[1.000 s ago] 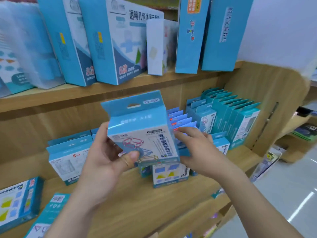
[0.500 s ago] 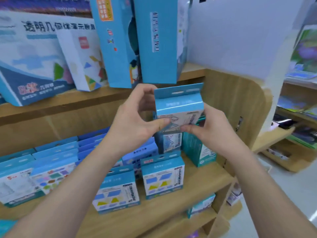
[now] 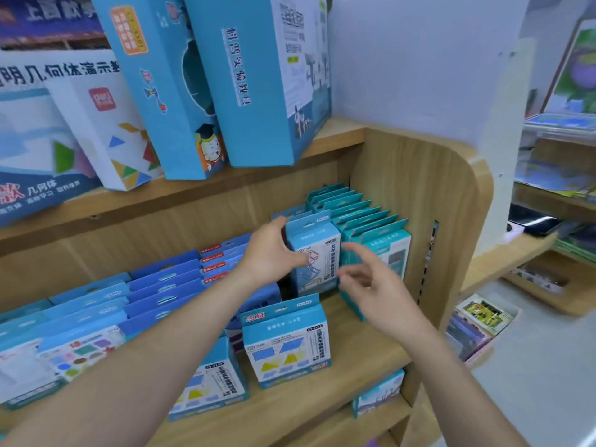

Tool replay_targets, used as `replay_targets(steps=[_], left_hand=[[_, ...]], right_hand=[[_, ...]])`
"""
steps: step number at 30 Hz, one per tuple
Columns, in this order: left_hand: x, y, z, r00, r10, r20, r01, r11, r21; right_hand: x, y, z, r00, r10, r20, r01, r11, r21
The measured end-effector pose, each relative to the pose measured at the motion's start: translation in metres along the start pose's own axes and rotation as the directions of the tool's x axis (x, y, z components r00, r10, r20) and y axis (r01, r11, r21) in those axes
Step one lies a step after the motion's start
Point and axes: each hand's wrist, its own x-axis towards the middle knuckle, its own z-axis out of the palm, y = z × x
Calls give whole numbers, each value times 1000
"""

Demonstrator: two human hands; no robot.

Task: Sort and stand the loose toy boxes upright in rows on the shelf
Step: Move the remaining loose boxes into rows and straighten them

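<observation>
A small light-blue toy box (image 3: 317, 253) with a hang tab stands upright on the wooden shelf (image 3: 364, 353), at the front of a row, just left of a row of teal boxes (image 3: 371, 221). My left hand (image 3: 269, 253) grips its left side, thumb across the front. Slightly blurred, my right hand (image 3: 364, 279) hovers at the box's right edge, fingers spread and holding nothing. In front stand two more blue boxes: one (image 3: 287, 343) and another (image 3: 209, 382) further left.
Rows of blue boxes (image 3: 161, 285) fill the shelf to the left. Large blue boxes (image 3: 258, 82) lean on the upper shelf. The shelf's wooden end panel (image 3: 451, 221) stands close on the right. More goods lie on lower shelves and on a unit at far right.
The box was held in the air by both hands; now it stands on the shelf beside the teal row. My right hand has let go and opened. The view shifted right.
</observation>
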Motion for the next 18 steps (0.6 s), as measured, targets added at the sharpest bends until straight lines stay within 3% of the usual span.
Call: replay_targets(steps=[2, 5, 9, 13, 18], left_hand=[[6, -6, 8, 1000, 2, -22, 1, 991, 132], [10, -7, 8, 997, 55, 52, -70, 922, 382], [19, -3, 2, 989, 41, 144, -125, 757, 641], [21, -4, 9, 980, 54, 189, -170, 718, 675], [21, -3, 15, 989, 62, 131, -131, 776, 617]], right_hand=[[-4, 12, 9, 999, 41, 35, -43, 997, 64], [-5, 23, 17, 987, 137, 80, -151, 965, 215], [2, 25, 31, 930, 315, 190, -368, 795, 483], [14, 26, 46, 901, 363, 238, -425, 631, 649], [23, 28, 52, 917, 343, 204, -379, 589, 713]])
